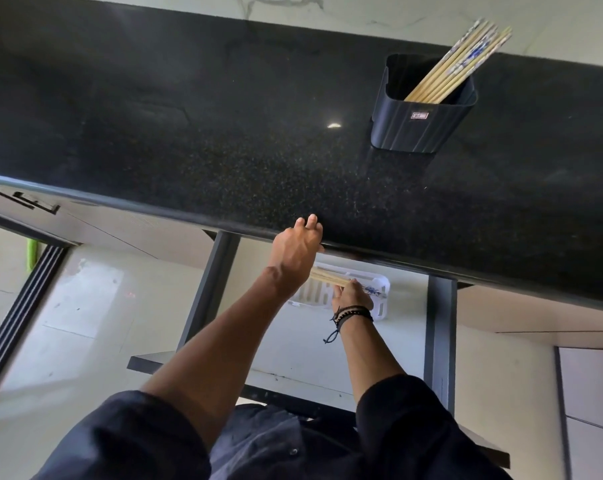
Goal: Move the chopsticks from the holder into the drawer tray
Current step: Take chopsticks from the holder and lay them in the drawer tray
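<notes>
Dark navy sleeves, rolled above the elbows, fill the bottom of the view; both forearms reach forward from them.

Left hand (pixel 298 249): fingers hooked over the front edge of the speckled black stone surface (pixel 224 140), grasping nothing else. Judged a brace while the person leans down to the drawer below.

Right hand (pixel 350 296), with dark cord bracelets on the wrist, is closed around a small bundle of pale bamboo chopsticks (pixel 327 277), held level over the white slotted plastic drawer tray (pixel 379 306). Level hold probably suits laying them flat along the tray. Bundle count cannot be read; at least one has a blue-patterned end. Whether they touch the tray yet cannot be told.

Dark ribbed rectangular plastic holder (pixel 421 109): one, upright at the far right of the surface, well apart from both hands. Remaining chopsticks (pixel 462 60) lean against its far right corner, roughly eight, blurred, so approximate.

Counts: one holder, one tray, two chopstick groups. Task judged partway.
</notes>
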